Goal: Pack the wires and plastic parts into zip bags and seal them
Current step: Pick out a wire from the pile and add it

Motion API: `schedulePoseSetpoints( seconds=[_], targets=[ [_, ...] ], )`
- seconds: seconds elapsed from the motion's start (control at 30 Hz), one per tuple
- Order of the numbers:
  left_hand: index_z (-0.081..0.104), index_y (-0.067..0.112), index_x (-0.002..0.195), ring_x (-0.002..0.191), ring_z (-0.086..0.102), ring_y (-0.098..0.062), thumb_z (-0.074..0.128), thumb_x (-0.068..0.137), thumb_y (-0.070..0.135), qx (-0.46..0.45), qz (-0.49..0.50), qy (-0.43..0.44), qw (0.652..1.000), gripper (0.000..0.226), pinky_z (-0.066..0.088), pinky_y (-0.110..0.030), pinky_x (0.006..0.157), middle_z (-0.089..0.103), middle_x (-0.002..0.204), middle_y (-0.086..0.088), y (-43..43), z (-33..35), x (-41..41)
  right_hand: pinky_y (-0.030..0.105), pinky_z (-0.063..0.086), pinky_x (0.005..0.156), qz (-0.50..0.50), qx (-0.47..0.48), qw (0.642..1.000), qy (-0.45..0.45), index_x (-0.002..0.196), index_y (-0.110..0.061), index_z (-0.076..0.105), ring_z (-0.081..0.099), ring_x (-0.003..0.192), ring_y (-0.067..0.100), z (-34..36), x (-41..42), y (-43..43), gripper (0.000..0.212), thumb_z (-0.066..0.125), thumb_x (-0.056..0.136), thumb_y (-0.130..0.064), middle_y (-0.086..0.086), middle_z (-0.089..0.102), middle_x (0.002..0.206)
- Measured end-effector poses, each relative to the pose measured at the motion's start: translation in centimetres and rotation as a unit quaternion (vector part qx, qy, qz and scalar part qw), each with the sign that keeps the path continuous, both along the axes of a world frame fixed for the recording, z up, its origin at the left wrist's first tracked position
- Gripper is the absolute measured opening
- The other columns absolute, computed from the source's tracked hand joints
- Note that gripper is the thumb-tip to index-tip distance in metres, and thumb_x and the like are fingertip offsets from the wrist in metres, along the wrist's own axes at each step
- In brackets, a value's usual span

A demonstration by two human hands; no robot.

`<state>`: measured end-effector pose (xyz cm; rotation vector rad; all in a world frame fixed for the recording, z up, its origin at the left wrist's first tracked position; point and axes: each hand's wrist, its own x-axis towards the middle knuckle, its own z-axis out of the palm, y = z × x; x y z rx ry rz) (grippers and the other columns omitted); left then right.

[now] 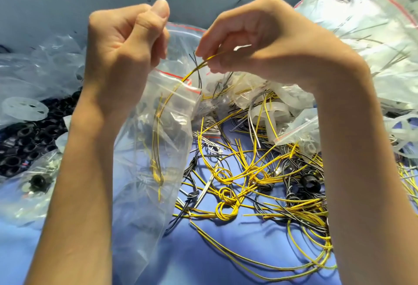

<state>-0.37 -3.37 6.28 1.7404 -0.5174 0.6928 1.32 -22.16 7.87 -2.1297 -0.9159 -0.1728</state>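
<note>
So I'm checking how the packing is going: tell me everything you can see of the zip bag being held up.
The zip bag is clear, thin, crinkled plastic with a red stripe along its open mouth. It hangs upright, mouth upward, above the blue table. The left hand pinches its upper edge. A yellow wire with a knotted loop lies partly inside, its upper end sticking out of the mouth, pinched by the right hand. The bag is not sealed.

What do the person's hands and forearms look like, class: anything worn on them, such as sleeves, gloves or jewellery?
Both are bare. The left hand and right hand wear no gloves, rings or watch, and no sleeves show on either forearm down to the picture's lower edge. The fingers have short, unpainted nails.
</note>
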Motion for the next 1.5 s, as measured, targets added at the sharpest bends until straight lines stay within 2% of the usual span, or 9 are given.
schedulePoseSetpoints(
  seconds=[0.17, 0.3, 0.5, 0.77, 1.0, 1.13, 1.23, 1.37, 1.5],
  targets=[
    [0.047, 0.025, 0.045, 0.043, 0.033, -0.006, 0.047, 0.094, 0.022, -0.001, 0.003, -0.003, 1.0, 0.049, 0.024, -0.017, 0.045, 0.041, 0.041, 0.011, 0.0, 0.1, -0.2, 0.029, 0.053, 0.069, 0.001, 0.045, 0.998, -0.04, 0.09, -0.007, 0.074, 0.062, 0.065, 0.007, 0.1, 0.0, 0.8, 0.016, 0.064, 0.079, -0.001, -0.003, 0.068, 0.074],
    [0.045, 0.022, 0.05, 0.044, 0.033, -0.007, 0.046, 0.095, 0.021, 0.004, 0.0, -0.01, 1.0, 0.045, 0.024, -0.018, 0.046, 0.041, 0.042, 0.011, -0.6, 0.2, -0.4, 0.028, 0.049, 0.063, 0.021, 0.003, 0.999, -0.035, 0.087, -0.015, 0.076, 0.055, 0.062, 0.006, 0.0, -0.1, 1.4, 0.012, 0.069, 0.079, -0.008, -0.006, 0.068, 0.069],
    [0.043, 0.015, 0.053, 0.044, 0.035, -0.004, 0.045, 0.096, 0.018, 0.023, -0.011, -0.028, 0.999, 0.043, 0.026, -0.014, 0.048, 0.044, 0.042, 0.012, -1.4, 0.2, -0.8, 0.01, 0.033, 0.053, 0.09, -0.111, 0.99, -0.008, 0.083, -0.012, 0.074, 0.045, 0.053, -0.006, -0.2, -0.6, 2.5, 0.014, 0.063, 0.077, -0.005, -0.016, 0.058, 0.056],
    [0.044, 0.013, 0.054, 0.041, 0.035, 0.0, 0.043, 0.097, 0.017, 0.016, -0.01, -0.032, 0.999, 0.043, 0.025, -0.012, 0.046, 0.045, 0.042, 0.015, -1.1, 0.3, -0.7, 0.033, 0.054, 0.077, 0.144, 0.056, 0.986, 0.064, 0.094, 0.001, 0.069, 0.066, 0.08, 0.017, -0.2, -0.7, 2.0, 0.015, 0.063, 0.082, 0.009, 0.017, 0.067, 0.086],
    [0.043, 0.017, 0.053, 0.043, 0.036, -0.007, 0.045, 0.096, 0.018, -0.001, -0.017, -0.051, 0.999, 0.043, 0.026, -0.017, 0.048, 0.043, 0.041, 0.013, -1.5, 0.7, -1.1, 0.029, 0.05, 0.069, 0.163, -0.095, 0.982, 0.026, 0.09, 0.014, 0.064, 0.061, 0.07, 0.02, -0.4, -0.6, 2.7, 0.016, 0.052, 0.079, 0.012, 0.026, 0.067, 0.083],
    [0.043, 0.018, 0.053, 0.044, 0.035, -0.009, 0.045, 0.096, 0.017, -0.005, -0.029, -0.05, 0.998, 0.043, 0.027, -0.018, 0.048, 0.042, 0.042, 0.012, -1.9, 0.7, -1.3, 0.047, 0.053, 0.081, 0.172, -0.115, 0.977, 0.052, 0.1, 0.019, 0.059, 0.064, 0.081, 0.025, -0.4, -0.7, 2.7, 0.019, 0.048, 0.085, 0.016, 0.037, 0.062, 0.096],
    [0.043, 0.019, 0.053, 0.045, 0.037, -0.01, 0.045, 0.096, 0.018, -0.002, -0.028, -0.047, 0.998, 0.043, 0.027, -0.018, 0.048, 0.043, 0.043, 0.012, -2.1, 0.6, -1.3, 0.05, 0.049, 0.078, 0.142, -0.098, 0.984, 0.041, 0.099, 0.005, 0.066, 0.062, 0.078, 0.032, -0.2, -0.8, 2.4, 0.016, 0.052, 0.09, 0.003, 0.03, 0.066, 0.096],
    [0.043, 0.02, 0.052, 0.046, 0.033, -0.015, 0.045, 0.096, 0.017, 0.014, -0.018, -0.054, 0.998, 0.044, 0.026, -0.017, 0.049, 0.041, 0.042, 0.011, -2.0, 0.5, -1.2, 0.032, 0.037, 0.06, 0.106, -0.196, 0.974, 0.049, 0.088, 0.007, 0.06, 0.044, 0.066, 0.01, -0.5, -0.7, 2.2, 0.022, 0.05, 0.095, -0.01, 0.011, 0.057, 0.07],
    [0.044, 0.02, 0.052, 0.046, 0.033, -0.004, 0.046, 0.096, 0.02, 0.068, 0.006, -0.05, 0.996, 0.044, 0.025, -0.017, 0.05, 0.04, 0.048, -0.002, -1.6, 0.3, -0.9, 0.032, 0.037, 0.059, 0.058, -0.242, 0.968, 0.042, 0.094, -0.003, 0.063, 0.04, 0.064, 0.007, -0.7, -0.4, 1.9, 0.022, 0.052, 0.093, -0.022, -0.005, 0.05, 0.066]
  ],
)
